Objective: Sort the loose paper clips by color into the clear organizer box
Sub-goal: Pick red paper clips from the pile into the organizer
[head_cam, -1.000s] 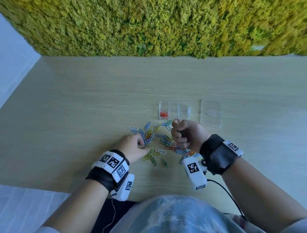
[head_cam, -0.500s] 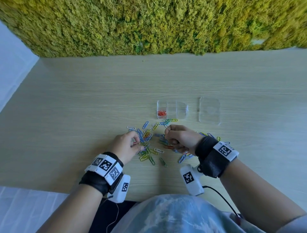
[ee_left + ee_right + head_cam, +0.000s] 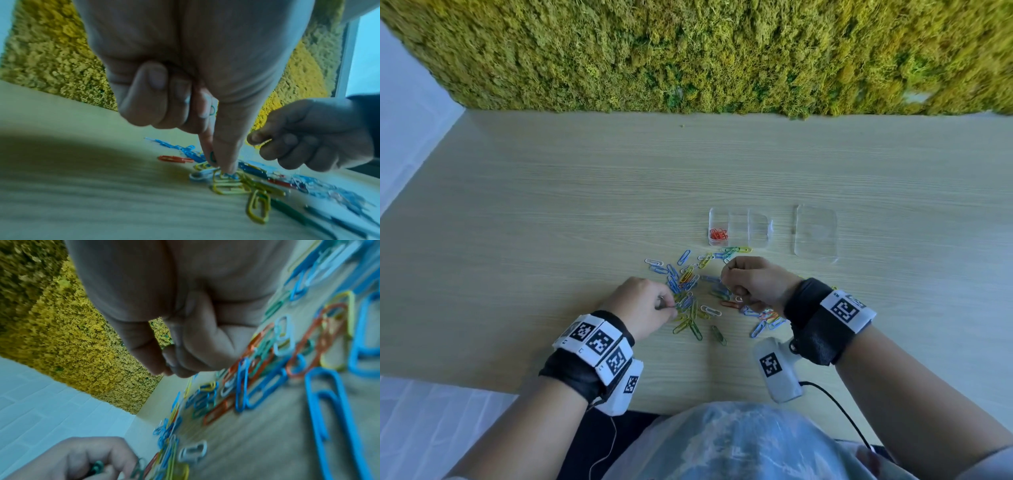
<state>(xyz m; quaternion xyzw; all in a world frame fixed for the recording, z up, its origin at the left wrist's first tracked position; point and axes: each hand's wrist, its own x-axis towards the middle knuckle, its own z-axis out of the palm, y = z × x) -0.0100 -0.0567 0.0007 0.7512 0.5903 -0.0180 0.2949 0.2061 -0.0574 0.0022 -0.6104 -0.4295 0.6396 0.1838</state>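
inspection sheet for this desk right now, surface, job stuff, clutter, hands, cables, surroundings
surface: pale wood-grain table, no damage seen.
job's things: clear organizer box open, red clips in its left compartment, the other compartments look empty; loose paper clips in blue, yellow, green, white and orange lie in front of it.
clutter: clear lid lies flat to the right of the box.
grippers: left hand pinches green clips at the pile; right hand is curled round a yellow clip.
cables: black cable runs from the right wrist camera; thin wire hangs from the left wrist.
surroundings: moss wall behind the table, white wall at left.
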